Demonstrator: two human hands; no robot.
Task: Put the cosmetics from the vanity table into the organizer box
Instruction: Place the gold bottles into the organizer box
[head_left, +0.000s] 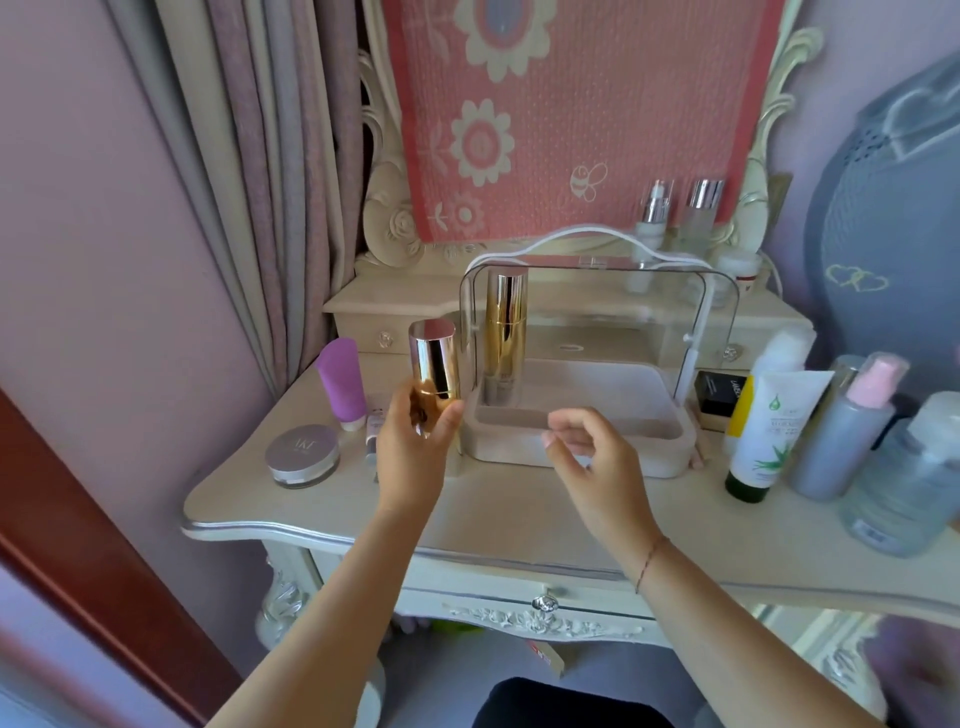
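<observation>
My left hand (413, 447) grips a gold bottle with a shiny rose cap (432, 370), held upright just left of the organizer box (670, 447). The box has a white tray base and a raised clear lid with a white handle. A second gold bottle (505, 332) stands inside it at the back left corner. My right hand (587, 447) hovers in front of the box's front rim, fingers loosely curled and apart, holding nothing.
Left of the box lie a purple tube (340, 382), a round silver compact (302, 454) and a small vial (372, 434). On the right stand a black jar (719, 397), an aloe tube (774, 431), a pink-capped spray bottle (847, 431) and a clear bottle (906, 488). Two pump bottles (675, 218) stand at the back.
</observation>
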